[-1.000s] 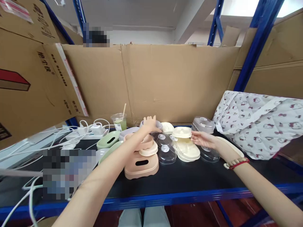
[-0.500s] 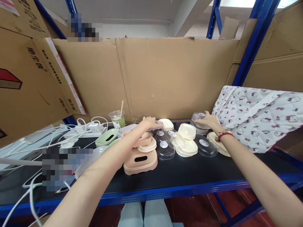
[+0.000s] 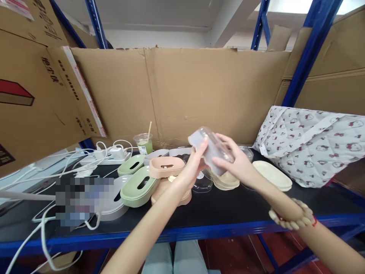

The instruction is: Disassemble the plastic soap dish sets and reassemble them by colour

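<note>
Above the middle of the black shelf, my left hand and my right hand hold a greyish box with a clear lid between them, tilted and blurred by motion. Left of them, a pink oval piece with a slot rests on top of other pieces, beside a green slotted piece. Cream pieces and a clear lid lie below my hands. Farther right is a stack of cream oval pieces.
A cup of green drink with a straw stands at the back. White cables and a power strip lie on the left. Cardboard walls the back, and a patterned bag sits at the right.
Both hands have come together over the middle, the right one moving left from the clear-lidded containers. A greyish box and clear lid are now raised between them, and the view has shifted slightly.
</note>
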`<state>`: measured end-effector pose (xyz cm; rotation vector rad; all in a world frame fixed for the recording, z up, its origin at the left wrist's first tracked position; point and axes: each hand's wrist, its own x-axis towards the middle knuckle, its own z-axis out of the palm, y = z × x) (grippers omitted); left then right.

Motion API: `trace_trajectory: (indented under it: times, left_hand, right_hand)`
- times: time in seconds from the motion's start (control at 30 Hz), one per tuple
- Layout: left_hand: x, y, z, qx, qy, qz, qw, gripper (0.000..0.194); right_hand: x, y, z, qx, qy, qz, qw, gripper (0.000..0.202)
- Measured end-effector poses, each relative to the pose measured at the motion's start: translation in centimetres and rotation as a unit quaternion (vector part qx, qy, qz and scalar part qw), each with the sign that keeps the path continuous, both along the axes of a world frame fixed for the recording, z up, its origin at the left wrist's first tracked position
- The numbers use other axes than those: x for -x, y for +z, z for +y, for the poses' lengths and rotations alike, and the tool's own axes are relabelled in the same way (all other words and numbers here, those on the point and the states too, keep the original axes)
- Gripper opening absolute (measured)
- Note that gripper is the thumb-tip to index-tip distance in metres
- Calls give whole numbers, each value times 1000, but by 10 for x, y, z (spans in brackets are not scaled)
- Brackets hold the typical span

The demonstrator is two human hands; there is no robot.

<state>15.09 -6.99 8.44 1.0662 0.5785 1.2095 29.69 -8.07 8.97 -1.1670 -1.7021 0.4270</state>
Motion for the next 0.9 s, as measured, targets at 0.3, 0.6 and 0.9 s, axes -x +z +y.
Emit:
trace_trajectory:
  times: [0.3, 0.6, 0.9]
  left_hand:
    - [48, -29, -44, 157, 85, -126, 976, 64]
    - [73, -38, -79, 185, -71, -113, 974, 82]
    - [54, -46, -85, 195, 206, -80, 956, 68]
  right_hand:
    - [4, -5, 36, 111, -129, -74, 983, 66]
    - [-12, -19, 77, 237, -275, -371, 855, 69]
    - [33, -16, -8, 10, -35, -135, 990, 44]
